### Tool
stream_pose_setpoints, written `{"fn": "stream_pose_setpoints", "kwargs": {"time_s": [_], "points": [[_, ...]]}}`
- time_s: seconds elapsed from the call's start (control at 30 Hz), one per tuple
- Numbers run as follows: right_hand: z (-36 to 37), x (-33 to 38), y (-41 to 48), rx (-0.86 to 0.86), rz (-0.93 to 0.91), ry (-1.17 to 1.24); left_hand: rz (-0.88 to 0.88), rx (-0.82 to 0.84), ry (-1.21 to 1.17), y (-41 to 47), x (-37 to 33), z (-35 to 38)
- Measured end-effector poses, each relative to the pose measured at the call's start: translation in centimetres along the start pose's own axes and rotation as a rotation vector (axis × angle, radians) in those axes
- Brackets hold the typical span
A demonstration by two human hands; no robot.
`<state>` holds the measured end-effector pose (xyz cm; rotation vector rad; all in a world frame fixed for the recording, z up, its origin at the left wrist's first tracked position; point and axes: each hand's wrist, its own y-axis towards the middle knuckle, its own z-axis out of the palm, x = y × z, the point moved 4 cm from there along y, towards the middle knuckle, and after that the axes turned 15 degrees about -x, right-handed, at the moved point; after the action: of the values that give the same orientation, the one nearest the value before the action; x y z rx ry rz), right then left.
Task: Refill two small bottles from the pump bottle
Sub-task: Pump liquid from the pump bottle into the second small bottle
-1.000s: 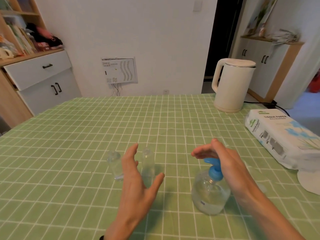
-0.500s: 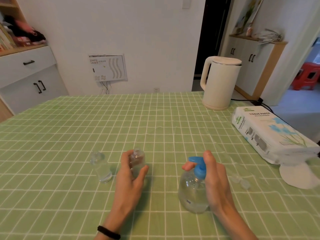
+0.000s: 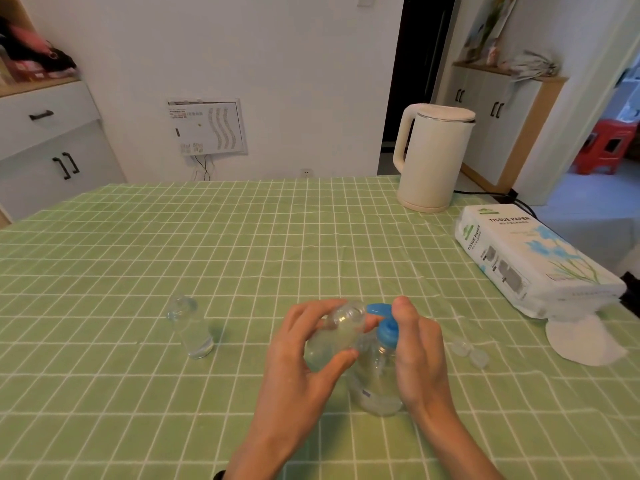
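Note:
My left hand (image 3: 298, 362) grips a small clear bottle (image 3: 337, 336), tilted with its open mouth right at the blue spout of the pump bottle. The round clear pump bottle (image 3: 375, 379) stands on the green checked tablecloth near the front. My right hand (image 3: 417, 355) wraps its right side, with fingers resting on the blue pump head (image 3: 384, 323). A second small clear bottle (image 3: 190, 329) stands upright and uncapped to the left, apart from both hands. Two small clear caps (image 3: 469, 353) lie on the cloth to the right of the pump bottle.
A cream electric kettle (image 3: 431, 157) stands at the back right, its cord trailing off the table. A pack of tissue paper (image 3: 530, 261) lies along the right edge with a white paper sheet (image 3: 585, 339) in front of it. Cabinets line the walls.
My left hand closed on the right small bottle, lifted it and tipped its mouth to the pump spout. My right hand settled on the pump head. The camera view shifted right.

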<state>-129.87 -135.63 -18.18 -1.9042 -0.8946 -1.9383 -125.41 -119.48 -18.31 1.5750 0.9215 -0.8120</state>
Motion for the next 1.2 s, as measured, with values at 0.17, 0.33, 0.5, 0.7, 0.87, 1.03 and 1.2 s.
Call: {"fn": "stream_pose_setpoints", "kwargs": {"time_s": [0.17,0.33,0.5,0.7,0.87,1.03,1.2], "points": [[0.0,0.1,0.0,-0.020,-0.006,0.017,-0.003,-0.022,0.038,0.2,0.0,-0.1],[0.1,0.0,0.0,-0.023,0.000,0.027,-0.002,-0.010,0.083,0.1,-0.2,-0.3],[0.0,0.0,-0.1,-0.019,-0.032,0.029,0.017,-0.034,0.065,0.1,-0.7,-0.4],[0.0,-0.1,0.1,-0.010,-0.038,0.052,0.033,-0.066,0.015,0.0,-0.7,-0.5],[0.0,-0.4,0.2,0.005,-0.039,0.031,-0.009,-0.111,-0.031,-0.3,-0.4,-0.7],[-0.1,-0.6,0.2,-0.004,-0.070,0.028,-0.028,-0.109,-0.044,-0.5,-0.2,-0.9],[0.0,-0.4,0.0,-0.004,-0.024,0.045,-0.033,-0.121,-0.064,-0.5,-0.6,-1.0]]}}
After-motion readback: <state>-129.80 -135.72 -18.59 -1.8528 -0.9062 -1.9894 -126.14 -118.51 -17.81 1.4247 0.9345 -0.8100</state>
